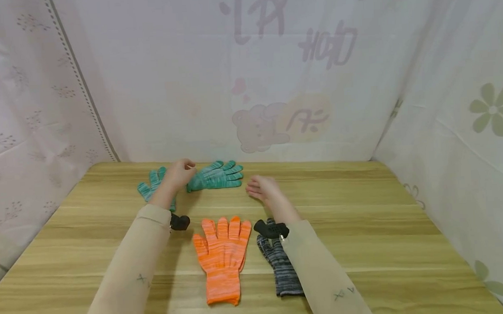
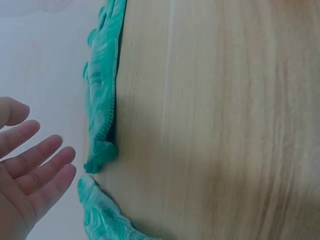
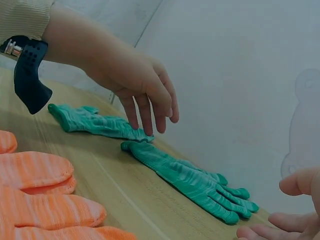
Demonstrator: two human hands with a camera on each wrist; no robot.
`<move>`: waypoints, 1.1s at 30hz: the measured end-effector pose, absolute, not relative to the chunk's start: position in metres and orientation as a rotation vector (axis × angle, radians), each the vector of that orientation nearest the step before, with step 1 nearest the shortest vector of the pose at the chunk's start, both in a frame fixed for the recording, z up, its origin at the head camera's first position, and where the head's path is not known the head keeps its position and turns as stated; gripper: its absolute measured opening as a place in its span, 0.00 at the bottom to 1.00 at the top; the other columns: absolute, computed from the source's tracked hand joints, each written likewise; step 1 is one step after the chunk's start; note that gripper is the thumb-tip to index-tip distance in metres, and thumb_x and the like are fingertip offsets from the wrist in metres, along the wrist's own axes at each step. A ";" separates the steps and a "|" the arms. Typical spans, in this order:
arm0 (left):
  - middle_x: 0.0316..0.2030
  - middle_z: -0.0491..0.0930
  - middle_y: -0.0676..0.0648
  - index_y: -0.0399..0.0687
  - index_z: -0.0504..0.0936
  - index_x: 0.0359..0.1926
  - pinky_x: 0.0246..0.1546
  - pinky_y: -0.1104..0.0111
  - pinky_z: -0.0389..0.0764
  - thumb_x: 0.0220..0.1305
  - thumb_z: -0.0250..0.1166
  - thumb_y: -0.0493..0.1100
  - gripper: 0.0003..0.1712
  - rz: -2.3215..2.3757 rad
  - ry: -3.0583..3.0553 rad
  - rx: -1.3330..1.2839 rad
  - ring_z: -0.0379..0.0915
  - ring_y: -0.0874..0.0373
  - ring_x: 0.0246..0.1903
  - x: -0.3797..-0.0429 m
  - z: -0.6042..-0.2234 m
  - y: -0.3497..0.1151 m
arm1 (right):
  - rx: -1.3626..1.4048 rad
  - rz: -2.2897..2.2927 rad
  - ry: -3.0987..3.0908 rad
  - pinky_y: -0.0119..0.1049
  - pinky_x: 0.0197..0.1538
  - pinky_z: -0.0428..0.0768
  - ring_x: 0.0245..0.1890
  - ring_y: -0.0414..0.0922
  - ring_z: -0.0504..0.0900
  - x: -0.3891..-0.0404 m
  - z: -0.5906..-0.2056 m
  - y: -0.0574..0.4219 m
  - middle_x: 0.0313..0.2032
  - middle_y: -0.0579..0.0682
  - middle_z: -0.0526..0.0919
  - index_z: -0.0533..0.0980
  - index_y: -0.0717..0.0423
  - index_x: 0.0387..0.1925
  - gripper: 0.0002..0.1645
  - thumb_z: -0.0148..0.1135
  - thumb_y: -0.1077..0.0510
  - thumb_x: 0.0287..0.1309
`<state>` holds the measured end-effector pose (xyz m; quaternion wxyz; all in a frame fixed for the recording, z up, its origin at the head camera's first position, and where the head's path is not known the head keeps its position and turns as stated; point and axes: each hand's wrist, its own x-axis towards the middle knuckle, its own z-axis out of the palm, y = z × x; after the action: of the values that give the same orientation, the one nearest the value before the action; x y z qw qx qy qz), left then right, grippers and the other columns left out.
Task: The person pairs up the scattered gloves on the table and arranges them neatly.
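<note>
Green-white knitted glove [image 1: 216, 177] lies flat on bench [image 1: 343, 195] between left hand [image 1: 177, 175] and right hand [image 1: 267, 190], likely leaving either end reachable; both hands' fingers slack, slightly apart, gripping nothing. Matching glove [image 3: 100, 124] lies left.

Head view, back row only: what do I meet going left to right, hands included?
Partly hidden green streaked knit glove, bare left hand, fully fingered-out green streaked knit glove, bare right hand.
</note>
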<state>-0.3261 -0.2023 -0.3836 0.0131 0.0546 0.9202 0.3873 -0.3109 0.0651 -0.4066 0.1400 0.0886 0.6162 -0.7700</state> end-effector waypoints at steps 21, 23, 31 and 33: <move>0.61 0.64 0.27 0.29 0.63 0.66 0.54 0.47 0.69 0.74 0.48 0.42 0.27 0.981 2.847 0.190 0.62 0.35 0.59 -0.344 -0.393 -0.204 | 0.167 -2.278 1.487 0.46 0.65 0.62 0.67 0.60 0.58 -0.325 -0.414 0.062 0.69 0.69 0.51 0.49 0.60 0.73 0.32 0.44 0.55 0.74; 0.62 0.63 0.27 0.28 0.63 0.66 0.54 0.47 0.69 0.74 0.49 0.42 0.27 0.989 2.833 0.188 0.62 0.35 0.60 -0.344 -0.393 -0.202 | 0.163 -2.290 1.471 0.46 0.66 0.61 0.68 0.60 0.57 -0.326 -0.415 0.061 0.69 0.69 0.51 0.49 0.59 0.73 0.32 0.43 0.55 0.74; 0.65 0.61 0.29 0.30 0.65 0.65 0.48 0.50 0.70 0.73 0.49 0.41 0.25 0.962 2.834 0.195 0.64 0.37 0.57 -0.344 -0.393 -0.196 | 0.120 -2.285 1.470 0.47 0.67 0.59 0.68 0.60 0.55 -0.327 -0.416 0.061 0.70 0.69 0.49 0.47 0.59 0.74 0.33 0.41 0.55 0.75; 0.65 0.60 0.29 0.30 0.65 0.65 0.45 0.52 0.70 0.73 0.50 0.40 0.25 0.955 2.839 0.206 0.65 0.38 0.55 -0.344 -0.394 -0.195 | 0.124 -2.286 1.471 0.47 0.67 0.59 0.68 0.60 0.55 -0.327 -0.417 0.061 0.70 0.69 0.49 0.47 0.59 0.74 0.33 0.42 0.55 0.75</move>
<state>-0.3443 -0.1945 -0.3937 0.0696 0.0685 0.9433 0.3173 -0.3272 0.0606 -0.4168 0.2089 0.0446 0.5287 -0.8215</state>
